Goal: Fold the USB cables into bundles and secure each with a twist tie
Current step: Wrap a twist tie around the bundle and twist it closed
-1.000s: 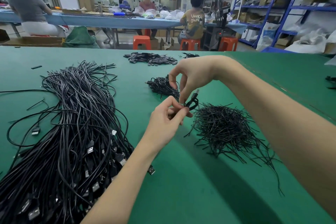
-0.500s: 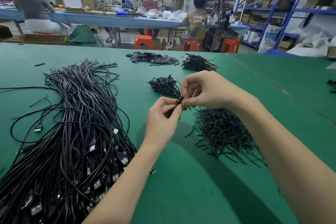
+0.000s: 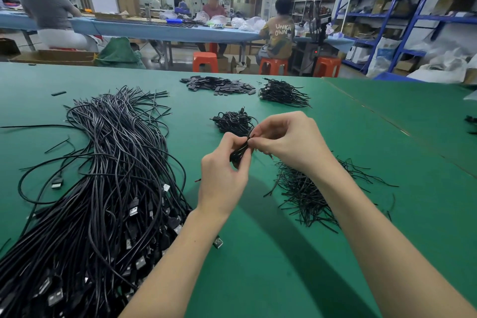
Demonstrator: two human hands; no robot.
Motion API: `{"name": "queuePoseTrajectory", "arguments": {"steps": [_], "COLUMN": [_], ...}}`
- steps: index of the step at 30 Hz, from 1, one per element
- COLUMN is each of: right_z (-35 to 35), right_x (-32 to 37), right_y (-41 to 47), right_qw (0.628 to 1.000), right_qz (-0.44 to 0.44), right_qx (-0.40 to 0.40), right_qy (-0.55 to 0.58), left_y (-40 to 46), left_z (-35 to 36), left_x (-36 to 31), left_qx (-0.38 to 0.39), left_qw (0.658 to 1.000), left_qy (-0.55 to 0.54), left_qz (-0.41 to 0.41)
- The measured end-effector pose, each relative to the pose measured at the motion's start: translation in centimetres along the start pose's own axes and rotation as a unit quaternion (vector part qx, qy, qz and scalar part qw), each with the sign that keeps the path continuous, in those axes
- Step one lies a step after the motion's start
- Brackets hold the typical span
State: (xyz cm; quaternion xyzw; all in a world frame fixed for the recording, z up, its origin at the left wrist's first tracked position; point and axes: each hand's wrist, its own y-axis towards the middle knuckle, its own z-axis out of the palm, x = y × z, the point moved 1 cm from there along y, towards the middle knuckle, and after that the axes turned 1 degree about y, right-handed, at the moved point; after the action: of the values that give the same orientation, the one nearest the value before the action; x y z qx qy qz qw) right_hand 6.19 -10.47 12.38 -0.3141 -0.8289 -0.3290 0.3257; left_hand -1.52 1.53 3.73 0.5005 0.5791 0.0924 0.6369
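Observation:
My left hand (image 3: 223, 175) grips a small folded black USB cable bundle (image 3: 238, 153) above the green table (image 3: 284, 253). My right hand (image 3: 289, 142) pinches a thin black twist tie at the top of that bundle, fingers curled; the tie itself is mostly hidden by the fingers. A big heap of loose black USB cables (image 3: 103, 188) lies to the left. A pile of black twist ties (image 3: 309, 193) lies under my right wrist. Just beyond my hands sits a small pile of tied bundles (image 3: 233, 121).
Farther back on the table are a second pile of bundled cables (image 3: 282, 93) and a heap of small flat dark pieces (image 3: 219, 85). A loose USB plug (image 3: 217, 242) lies by my left forearm. People sit at a blue table beyond; blue shelves stand at right.
My right hand has dropped from above the bundle to level with my left hand and closed on the bundle's top. Both hands stay together over the table.

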Motion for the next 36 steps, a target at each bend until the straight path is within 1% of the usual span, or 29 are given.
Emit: {"name": "queuePoseTrajectory", "arguments": {"steps": [2,4,6,7,8,9,11,12,13,14,16,17,19,20,21,22,23,24,25,26,27,29,30,31,32,33,34,35,36], "right_z": [0.3,0.7,0.8,0.8,0.7,0.7,0.9,1.0,1.1,1.1,1.2,1.2,1.4,1.5,1.6,1.9,2.2,2.5,2.6,2.7,2.7,2.4,2.2,2.0,1.7,1.4,1.3,1.2,1.1], "right_x": [0.2,0.2,0.0,-0.1,-0.3,-0.5,-0.9,-1.1,-1.3,-1.5,-1.9,-2.1,-2.4,-2.6,-2.9,-3.3,-3.7,-3.8,-3.9,-4.0,-4.2,-4.6,-4.7,-4.8,-4.9,-4.9,-4.9,-4.8,-4.8], "right_y": [0.0,0.1,0.1,0.1,0.1,0.1,-0.1,-0.2,-0.3,-0.4,-0.5,-0.4,-0.3,-0.4,-0.5,-0.6,-0.9,-1.1,-1.2,-1.2,-1.2,-0.9,-0.8,-0.8,-0.9,-0.9,-1.0,-1.0,-1.1], "right_qw": [0.999,0.998,0.997,0.997,0.996,0.997,0.997,0.998,0.998,0.997,0.981,0.964,0.913,0.877,0.823,0.742,0.646,0.579,0.559,0.578,0.645,0.816,0.884,0.938,0.976,0.993,0.992,0.985,0.979], "right_qz": [-0.025,-0.039,-0.046,-0.047,-0.045,-0.04,-0.028,-0.018,-0.003,0.016,0.059,0.083,0.151,0.197,0.25,0.305,0.346,0.365,0.365,0.358,0.339,0.245,0.178,0.105,0.027,-0.052,-0.122,-0.171,-0.2], "right_qx": [-0.02,-0.023,-0.028,-0.037,-0.049,-0.058,-0.066,-0.064,-0.056,-0.043,-0.011,0.007,0.04,0.061,0.093,0.135,0.171,0.189,0.197,0.194,0.178,0.122,0.098,0.07,0.033,0.001,-0.017,-0.023,-0.024], "right_qy": [-0.035,-0.053,-0.056,-0.056,-0.052,-0.043,-0.02,-0.006,0.019,0.059,0.184,0.253,0.376,0.435,0.501,0.582,0.658,0.704,0.719,0.707,0.662,0.509,0.42,0.321,0.213,0.106,0.028,-0.015,-0.036], "left_y": [0.1,0.2,0.4,0.5,0.7,0.9,1.2,1.3,1.4,1.4,1.4,1.4,1.5,1.6,1.6,1.7,1.8,1.9,2.0,2.1,2.0,1.8,1.7,1.6,1.6,1.7,1.7,1.7,1.7], "left_z": [0.0,-0.1,-0.1,0.1,0.3,0.5,0.8,0.8,0.7,0.5,0.1,-0.1,-0.4,-0.5,-0.6,-0.7,-0.9,-1.1,-1.2,-1.3,-1.3,-1.2,-1.1,-1.1,-1.0,-1.0,-1.0,-1.0,-1.0], "left_x": [0.0,0.0,-0.2,-0.4,-0.6,-0.7,-0.8,-0.8,-0.6,-0.5,-0.3,-0.3,-0.3,-0.3,-0.3,-0.4,-0.4,-0.4,-0.3,-0.2,-0.1,0.1,0.2,0.3,0.3,0.3,0.3,0.4,0.3], "left_qx": [0.003,0.017,0.048,0.066,0.076,0.071,0.042,0.035,0.039,0.053,0.081,0.087,0.087,0.084,0.087,0.093,0.104,0.115,0.121,0.121,0.115,0.099,0.095,0.095,0.097,0.1,0.103,0.104,0.105], "left_qw": [1.0,1.0,0.998,0.992,0.977,0.95,0.876,0.842,0.822,0.811,0.807,0.81,0.827,0.842,0.862,0.882,0.899,0.91,0.915,0.915,0.911,0.889,0.872,0.855,0.84,0.827,0.815,0.806,0.799], "left_qy": [0.014,0.014,-0.03,-0.082,-0.151,-0.223,-0.347,-0.387,-0.41,-0.422,-0.436,-0.438,-0.434,-0.423,-0.404,-0.383,-0.36,-0.344,-0.335,-0.332,-0.333,-0.354,-0.372,-0.391,-0.408,-0.422,-0.434,-0.443,-0.449], "left_qz": [0.013,0.016,-0.022,-0.07,-0.133,-0.205,-0.332,-0.373,-0.394,-0.402,-0.39,-0.379,-0.347,-0.324,-0.294,-0.26,-0.224,-0.2,-0.19,-0.196,-0.216,-0.275,-0.304,-0.327,-0.345,-0.359,-0.37,-0.379,-0.386]}}
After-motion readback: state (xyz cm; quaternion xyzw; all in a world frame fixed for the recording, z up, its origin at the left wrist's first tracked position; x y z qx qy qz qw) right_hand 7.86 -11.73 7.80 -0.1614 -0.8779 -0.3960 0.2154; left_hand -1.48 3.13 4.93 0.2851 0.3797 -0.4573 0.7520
